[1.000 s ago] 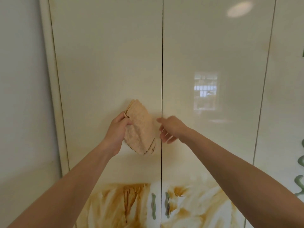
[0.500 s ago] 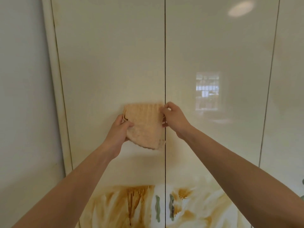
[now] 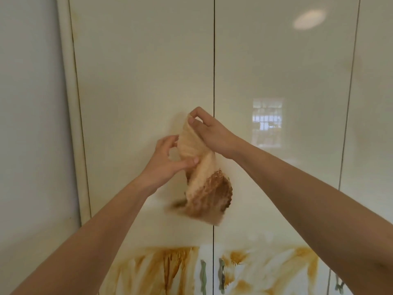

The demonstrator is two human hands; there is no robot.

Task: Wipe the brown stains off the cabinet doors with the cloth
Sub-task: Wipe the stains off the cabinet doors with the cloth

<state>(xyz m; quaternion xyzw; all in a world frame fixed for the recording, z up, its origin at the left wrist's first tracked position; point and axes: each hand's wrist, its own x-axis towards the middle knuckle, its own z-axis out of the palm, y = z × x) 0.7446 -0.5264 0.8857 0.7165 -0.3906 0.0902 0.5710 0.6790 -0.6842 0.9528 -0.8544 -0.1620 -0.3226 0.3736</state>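
Observation:
A tan waffle-weave cloth (image 3: 198, 167) hangs in front of the seam between two glossy cream cabinet doors, its lower part dark brown and blurred. My right hand (image 3: 209, 133) pinches its top corner. My left hand (image 3: 170, 161) pinches its left edge at mid-height between thumb and fingers. Brown smeared stains (image 3: 161, 269) cover the lower part of the left door (image 3: 140, 92). More brown stains (image 3: 265, 271) streak the right door (image 3: 282, 156) below my right forearm.
Two pale green handles (image 3: 203, 275) flank the centre seam at the bottom. A third door (image 3: 374, 103) lies to the right with another handle (image 3: 339, 285) low down. A grey-white wall (image 3: 32, 124) borders the cabinet on the left.
My right hand has lifted the cloth's corner up and leftward. The cloth has unfolded from a flat square and now dangles, showing its brown soiled lower side. My left hand shifted to its edge.

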